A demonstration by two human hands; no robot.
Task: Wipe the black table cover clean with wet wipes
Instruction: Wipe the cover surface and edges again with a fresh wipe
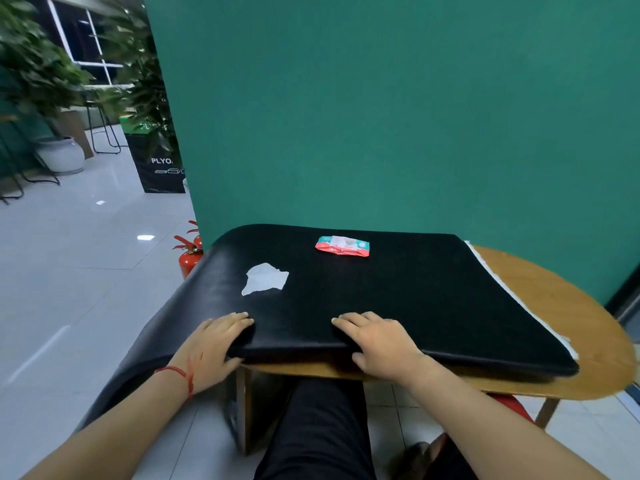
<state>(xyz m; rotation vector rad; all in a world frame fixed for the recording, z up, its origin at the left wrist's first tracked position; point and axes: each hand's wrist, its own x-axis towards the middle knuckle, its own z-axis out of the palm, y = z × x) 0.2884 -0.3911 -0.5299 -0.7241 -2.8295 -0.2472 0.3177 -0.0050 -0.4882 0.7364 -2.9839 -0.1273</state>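
**Two hands on the near edge of one black cover**

One black cover point(398, 299) lies over a round-ended wooden desk point(588, 341). It hangs off the desk's left end toward the floor, and the right end of the wood is bare.

Both hands hold the cover's near edge. The left hand point(214, 344) has its fingers laid on top and its thumb against the front of the edge. The right hand point(381, 344) grips the same way, a little apart from the left. A red string bracelet point(173, 372) circles the left wrist.

Two things rest on the cover. One crumpled white wipe point(265, 278) lies beyond the left hand. One red and teal packet of wipes point(342, 245) lies near the far edge.

A green wall point(381, 116) stands behind the desk. Two red fire extinguishers point(188, 258) stand on the floor at its left corner.
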